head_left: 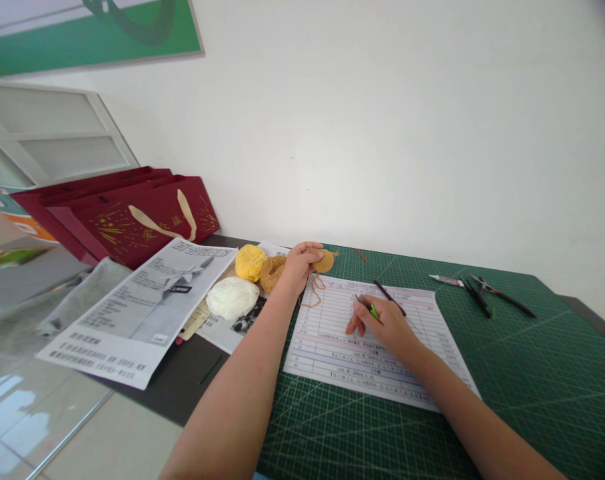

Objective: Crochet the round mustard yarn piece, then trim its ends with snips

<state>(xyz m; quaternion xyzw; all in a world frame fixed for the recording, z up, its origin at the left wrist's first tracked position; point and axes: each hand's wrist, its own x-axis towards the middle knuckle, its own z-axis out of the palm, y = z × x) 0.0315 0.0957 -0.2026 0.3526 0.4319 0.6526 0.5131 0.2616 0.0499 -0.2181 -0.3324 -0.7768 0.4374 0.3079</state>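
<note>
My left hand [302,261] pinches a small tan crocheted piece [324,261] above the top edge of a printed chart sheet [302,340]. A loop of brown yarn [316,291] hangs from the piece onto the paper. Over the middle of the sheet, my right hand [377,320] is closed around a small tool with a green part [372,310], its dark tip pointing up and left. A dark pen-like stick [390,298] lies on the sheet just beyond the right hand.
Yellow [250,262], brown [271,273] and white [232,298] yarn balls sit left of my left hand. Further left are a printed sheet [142,313] and dark red bags [147,213]. A tube [446,280] and pliers [507,300] lie right on the green mat [532,373].
</note>
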